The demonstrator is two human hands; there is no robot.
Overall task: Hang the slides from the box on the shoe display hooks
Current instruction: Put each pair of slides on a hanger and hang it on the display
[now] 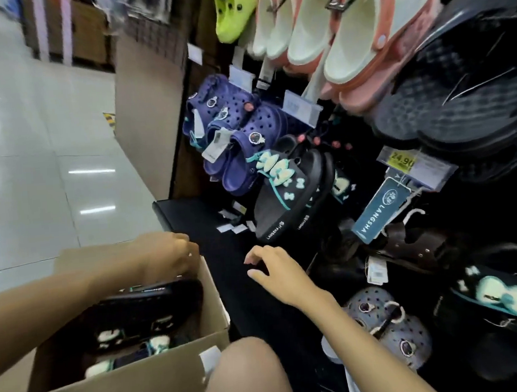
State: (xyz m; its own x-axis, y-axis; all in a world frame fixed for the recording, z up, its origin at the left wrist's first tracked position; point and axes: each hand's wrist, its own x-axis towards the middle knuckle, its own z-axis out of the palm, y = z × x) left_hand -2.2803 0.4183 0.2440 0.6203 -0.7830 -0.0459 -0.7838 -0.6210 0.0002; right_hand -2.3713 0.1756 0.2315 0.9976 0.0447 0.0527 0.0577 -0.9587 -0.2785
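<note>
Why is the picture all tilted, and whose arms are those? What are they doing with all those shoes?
A person wears a camera on their head, so you see what they see, tilted when their head tilts. The arms are theirs. The left hand reaches into a cardboard box and seems to grip a black slide with pale bows. The right hand hovers, holding nothing, over the dark bottom shelf. On the wall, matching black slides already hang, beside purple clogs and pink-and-white clogs.
</note>
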